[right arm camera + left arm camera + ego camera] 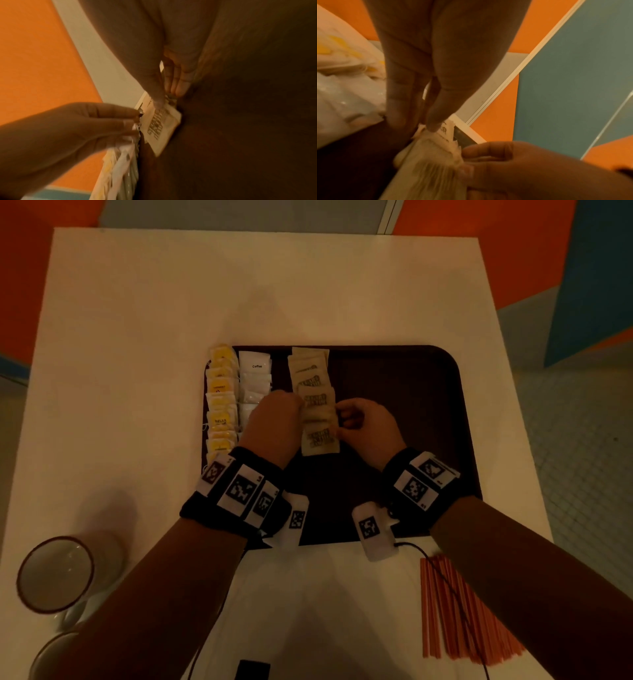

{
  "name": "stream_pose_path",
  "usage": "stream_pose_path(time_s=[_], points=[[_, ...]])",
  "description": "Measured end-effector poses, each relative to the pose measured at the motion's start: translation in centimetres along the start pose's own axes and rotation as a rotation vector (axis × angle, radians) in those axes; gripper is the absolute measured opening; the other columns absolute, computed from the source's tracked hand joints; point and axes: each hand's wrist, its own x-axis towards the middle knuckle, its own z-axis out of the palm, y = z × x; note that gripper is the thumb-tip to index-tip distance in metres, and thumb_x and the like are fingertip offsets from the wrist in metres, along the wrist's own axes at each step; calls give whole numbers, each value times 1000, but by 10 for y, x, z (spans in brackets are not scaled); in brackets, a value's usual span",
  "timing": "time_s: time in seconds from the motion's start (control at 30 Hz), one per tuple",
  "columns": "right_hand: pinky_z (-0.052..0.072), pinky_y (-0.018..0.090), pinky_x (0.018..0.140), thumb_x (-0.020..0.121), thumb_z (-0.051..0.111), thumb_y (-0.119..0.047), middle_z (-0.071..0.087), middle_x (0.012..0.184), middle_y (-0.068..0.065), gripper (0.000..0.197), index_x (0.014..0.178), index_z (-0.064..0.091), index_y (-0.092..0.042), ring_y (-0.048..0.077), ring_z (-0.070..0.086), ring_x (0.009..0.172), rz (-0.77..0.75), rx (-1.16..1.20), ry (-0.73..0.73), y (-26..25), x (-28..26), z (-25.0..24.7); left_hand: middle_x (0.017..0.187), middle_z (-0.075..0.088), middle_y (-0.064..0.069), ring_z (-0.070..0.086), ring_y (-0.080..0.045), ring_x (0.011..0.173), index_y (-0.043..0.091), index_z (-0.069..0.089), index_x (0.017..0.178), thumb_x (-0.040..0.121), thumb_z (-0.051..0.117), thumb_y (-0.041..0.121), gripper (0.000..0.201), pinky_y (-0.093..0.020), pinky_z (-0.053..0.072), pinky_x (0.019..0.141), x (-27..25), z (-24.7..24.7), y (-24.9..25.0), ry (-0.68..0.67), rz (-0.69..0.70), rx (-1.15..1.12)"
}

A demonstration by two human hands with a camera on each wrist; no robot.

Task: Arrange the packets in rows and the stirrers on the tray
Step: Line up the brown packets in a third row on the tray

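On the dark brown tray [394, 405] lie three rows of packets: yellow packets [221, 402] at the left edge, white coffee packets [255, 378] beside them, and beige printed packets [310, 371] in the middle. My left hand [298, 409] pinches the left edge of a beige packet [318, 414] in that row, thumb on top [435, 124]. My right hand [342, 422] pinches the packet's right edge between thumb and fingers [164, 100]. Orange stirrers [455, 611] lie in a bundle on the table, off the tray at the near right.
The white table [239, 285] extends beyond the tray, whose right half is bare. Two cups [54, 573] stand at the near left corner. A small black object [251, 669] lies at the near edge. Orange and blue wall panels surround the table.
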Motion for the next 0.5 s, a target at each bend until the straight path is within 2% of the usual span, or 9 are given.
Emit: stream_pose_path(time_s=[0.07,0.13,0.17,0.27,0.33,0.37,0.43,0.47,0.5], points=[[40,6,68,76,73,-13,47,107,-1,44,117,57,-12,7,50,84,-80,-100,45,4,-8,-2,124,55,-18,53,-33,113,2,59,120,88,55,6,32,-42,46,96,1,-4,3,-26,104,-13],[39,4,71,75,74,-11,43,108,0,46,118,57,-13,7,48,87,-190,-151,64,4,-17,-2,125,56,-18,53,-35,113,3,59,121,86,58,7,35,-44,45,97,4,-4,5,-81,207,26],[39,5,73,74,74,-10,42,108,1,46,118,58,-12,8,47,89,-227,-169,40,3,-20,-1,123,56,-18,54,-35,112,5,60,120,86,59,8,34,-45,45,96,5,-3,4,-102,216,67],[34,7,75,75,72,-8,42,106,3,42,116,59,-11,8,43,90,-294,-308,-74,1,-29,3,123,52,-17,51,-34,114,7,63,116,89,58,13,28,-41,44,99,2,1,4,-123,159,113],[35,10,78,75,71,-7,46,110,7,42,115,59,-9,9,42,93,-309,-378,-135,0,-34,6,126,48,-16,49,-33,117,6,63,116,90,58,15,28,-37,43,100,-3,4,6,-119,126,80],[37,14,82,75,71,-8,46,114,8,44,117,58,-9,11,44,96,-299,-397,-165,-1,-36,7,125,48,-15,49,-29,118,4,62,116,90,57,16,29,-34,42,100,-5,6,6,-108,128,47],[41,20,89,75,73,-11,45,119,8,50,121,54,-9,17,47,105,-265,-424,-205,-4,-41,10,115,52,-8,53,-10,113,0,60,118,90,55,11,30,-20,43,95,-8,8,5,-49,96,-77],[41,22,91,75,73,-12,44,122,8,52,122,53,-9,19,47,109,-245,-434,-211,-5,-43,11,112,52,-6,53,-5,111,0,59,118,89,56,8,30,-17,43,93,-8,8,4,-28,75,-119],[42,24,93,75,73,-13,43,123,7,52,122,53,-9,20,47,111,-226,-441,-211,-5,-43,12,114,51,-8,51,-10,114,0,59,118,88,58,7,31,-18,42,95,-9,7,3,-5,68,-121]])
